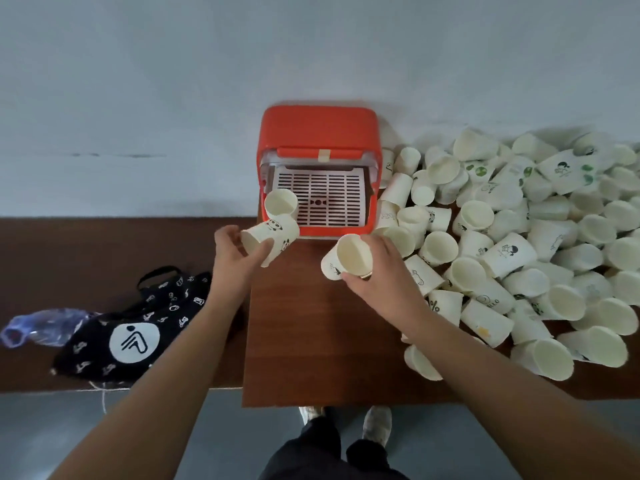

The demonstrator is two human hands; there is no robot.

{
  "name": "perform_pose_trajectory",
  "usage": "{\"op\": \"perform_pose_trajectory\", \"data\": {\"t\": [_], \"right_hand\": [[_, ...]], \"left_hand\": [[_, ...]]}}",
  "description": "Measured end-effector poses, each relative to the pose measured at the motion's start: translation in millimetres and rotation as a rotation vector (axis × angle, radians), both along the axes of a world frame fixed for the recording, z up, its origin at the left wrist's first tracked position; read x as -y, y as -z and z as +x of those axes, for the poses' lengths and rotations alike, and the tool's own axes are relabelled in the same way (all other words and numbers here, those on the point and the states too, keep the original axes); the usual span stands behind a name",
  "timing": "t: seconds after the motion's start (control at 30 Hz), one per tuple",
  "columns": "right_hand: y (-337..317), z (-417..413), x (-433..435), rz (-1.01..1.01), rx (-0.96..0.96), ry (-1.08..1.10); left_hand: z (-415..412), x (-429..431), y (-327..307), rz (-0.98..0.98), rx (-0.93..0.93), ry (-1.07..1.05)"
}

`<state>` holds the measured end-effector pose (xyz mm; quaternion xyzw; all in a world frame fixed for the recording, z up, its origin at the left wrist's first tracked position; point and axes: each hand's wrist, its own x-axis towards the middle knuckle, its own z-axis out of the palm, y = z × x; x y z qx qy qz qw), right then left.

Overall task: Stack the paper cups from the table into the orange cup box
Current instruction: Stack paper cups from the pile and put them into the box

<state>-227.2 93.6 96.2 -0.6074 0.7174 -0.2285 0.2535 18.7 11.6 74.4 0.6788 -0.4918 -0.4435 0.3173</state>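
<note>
At the front-left corner of the orange cup box (318,133), the left hand (235,252) grasps a panda-print cup (270,237), fingers and thumb curled round its wall. Cup lies tilted on its side, off the bench (311,341), its far end just beside the box's front edge.

Box stands open at the far end of the bench, lid raised behind it. White slotted tray (320,199) visible inside. One plain cup (280,202) sits inside the box at its front-left corner, mouth tilted toward the camera, nearly touching the panda-print cup.

In front of the box, toward its right corner, the right hand (377,271) grasps a cream-lined cup (353,254), mouth facing up at the camera. A second printed cup (330,268) touches it on the side away from the box; cannot tell whether the hand holds both or whether they are nested.

Right of the box: loose cup pile (519,237), many white paper cups, mostly on their sides, some plain and some with black or green prints. Nearest cups touch the box's right wall; the pile runs out of view.

Left of the box and lower, well apart: black patterned bag (131,327) with a white round logo, and a crumpled clear plastic bag (38,325) beside it.
</note>
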Motion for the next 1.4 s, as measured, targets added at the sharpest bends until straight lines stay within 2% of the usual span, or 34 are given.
{"op": "perform_pose_trajectory", "data": {"t": [0.1,0.3,0.63,0.8,1.0,1.27,1.4], "right_hand": [[-9.0,15.3,34.5,-0.053,0.045,0.017],[-13.1,32.8,78.9,-0.120,0.089,0.043],[-0.9,25.7,101.5,-0.098,0.096,0.108],[0.5,25.5,110.2,-0.089,0.115,0.125],[2.4,35.5,126.5,-0.051,0.150,0.117],[8.7,56.6,148.8,-0.057,0.175,0.110],[18.1,64.9,157.8,-0.127,0.141,0.117]], "left_hand": [[10.7,28.8,-13.2,-0.099,0.043,-0.049],[1.2,72.3,-10.8,-0.192,0.131,0.071],[-27.1,105.0,21.8,-0.357,0.372,0.384],[-25.7,118.7,41.0,-0.329,0.497,0.562],[-16.9,124.3,53.7,-0.242,0.363,0.578],[9.2,113.6,44.0,-0.156,0.203,0.403],[8.4,118.2,44.3,-0.083,0.124,0.352]]}}
